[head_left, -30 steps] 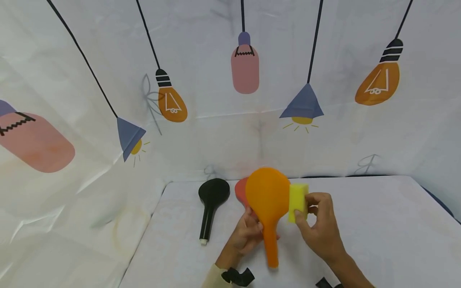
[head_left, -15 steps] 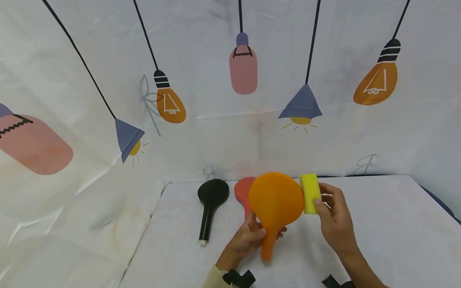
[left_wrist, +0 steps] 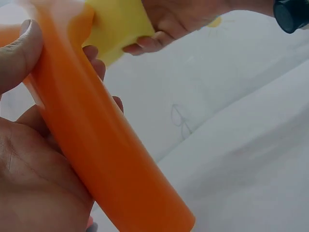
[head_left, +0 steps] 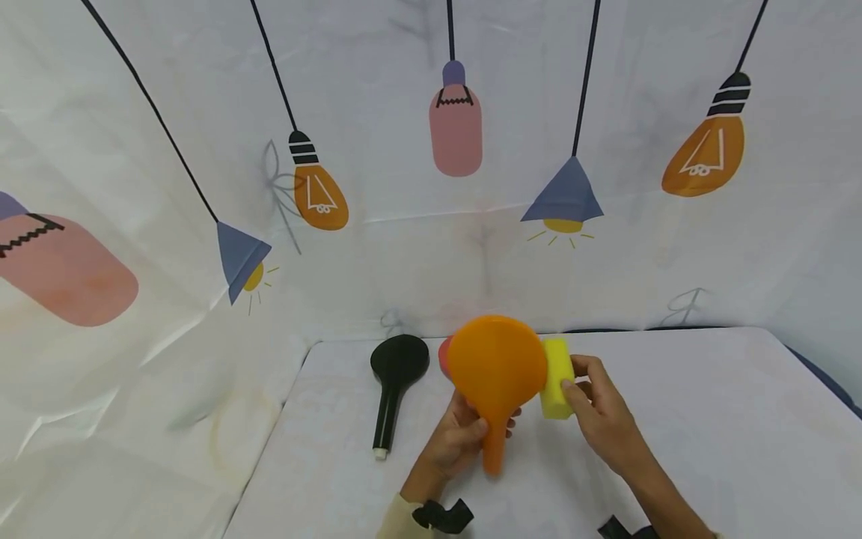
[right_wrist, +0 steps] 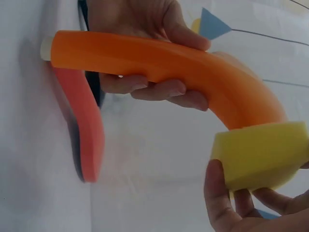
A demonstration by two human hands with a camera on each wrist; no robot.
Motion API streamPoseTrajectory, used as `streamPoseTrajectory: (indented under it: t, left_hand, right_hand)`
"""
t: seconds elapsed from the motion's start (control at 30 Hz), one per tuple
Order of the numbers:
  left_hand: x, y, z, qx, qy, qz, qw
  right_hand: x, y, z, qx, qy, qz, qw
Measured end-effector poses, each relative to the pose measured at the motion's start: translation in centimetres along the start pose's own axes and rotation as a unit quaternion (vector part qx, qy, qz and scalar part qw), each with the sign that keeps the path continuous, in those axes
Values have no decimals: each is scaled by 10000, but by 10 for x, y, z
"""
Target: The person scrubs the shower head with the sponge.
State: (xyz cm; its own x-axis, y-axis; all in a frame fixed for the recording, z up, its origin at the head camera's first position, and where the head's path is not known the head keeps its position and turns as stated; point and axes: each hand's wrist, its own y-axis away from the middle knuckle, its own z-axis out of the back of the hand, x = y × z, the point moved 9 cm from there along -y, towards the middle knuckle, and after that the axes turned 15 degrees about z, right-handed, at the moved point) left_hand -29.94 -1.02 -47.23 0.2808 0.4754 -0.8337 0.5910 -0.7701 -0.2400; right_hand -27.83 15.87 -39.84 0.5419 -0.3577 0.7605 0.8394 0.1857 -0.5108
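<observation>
My left hand (head_left: 454, 442) grips the handle of an orange shower head (head_left: 497, 363), holding it raised with its round head upward. In the right wrist view the fingers of that hand curl round the handle, which ends in a white tip. My right hand (head_left: 606, 415) pinches a yellow sponge (head_left: 557, 382) between thumb and fingers. The sponge (right_wrist: 260, 154) touches the right edge of the orange head. Behind it a red shower head (head_left: 444, 356) is mostly hidden in the head view; more of this red shower head (right_wrist: 87, 125) shows in the right wrist view.
A black shower head (head_left: 397, 367) with a white tip lies on the white table (head_left: 707, 419), left of my left hand. Behind the table hangs a white sheet (head_left: 404, 269) printed with lamps and bulbs.
The orange shower head and the sponge shift right, then come back left together. The orange head's tilt changes, while the sponge stays at its right edge. The black shower head lies still.
</observation>
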Motion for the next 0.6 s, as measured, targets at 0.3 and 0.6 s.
streamPoseTrajectory:
  t: [0.3, 0.6]
  left_hand:
    - [-1, 3, 4, -138, 78, 54, 9999]
    - [3, -3, -2, 130, -221, 163, 9995]
  right_hand:
    - [-8, -1, -8, 514, -712, -418, 9953]
    - [-5, -1, 6, 242, -543, -136, 9981]
